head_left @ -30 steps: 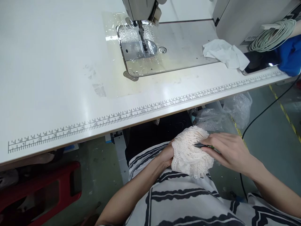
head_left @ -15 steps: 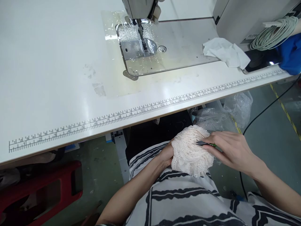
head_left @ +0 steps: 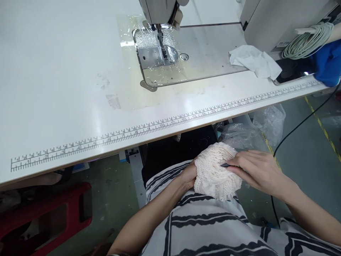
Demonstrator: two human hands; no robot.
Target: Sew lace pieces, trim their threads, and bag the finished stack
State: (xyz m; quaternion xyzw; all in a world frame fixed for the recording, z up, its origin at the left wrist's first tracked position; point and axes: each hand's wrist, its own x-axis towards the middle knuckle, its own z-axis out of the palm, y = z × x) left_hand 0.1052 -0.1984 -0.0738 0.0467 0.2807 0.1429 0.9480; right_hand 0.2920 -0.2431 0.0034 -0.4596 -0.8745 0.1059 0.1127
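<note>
A thick bundle of pale pink lace (head_left: 217, 174) lies over my lap, its many layers gathered together. My left hand (head_left: 189, 174) grips it from the left, with most of the fingers hidden beneath the lace. At its right side, my right hand (head_left: 257, 170) is closed around small thread snips (head_left: 225, 165). Only their dark pointed tip shows, resting against the lace layers; the rest is covered by my fingers.
Beyond my hands is a white table (head_left: 66, 89) with a printed ruler (head_left: 162, 126) along its front edge. It carries a sewing machine (head_left: 160, 14), a white cloth (head_left: 254, 60), a phone (head_left: 294, 69) and coiled cord (head_left: 307, 41). A red stool (head_left: 71, 202) stands lower left.
My right hand has shifted slightly and turned, so less of the snips shows than before. The lace and my left hand stay in place.
</note>
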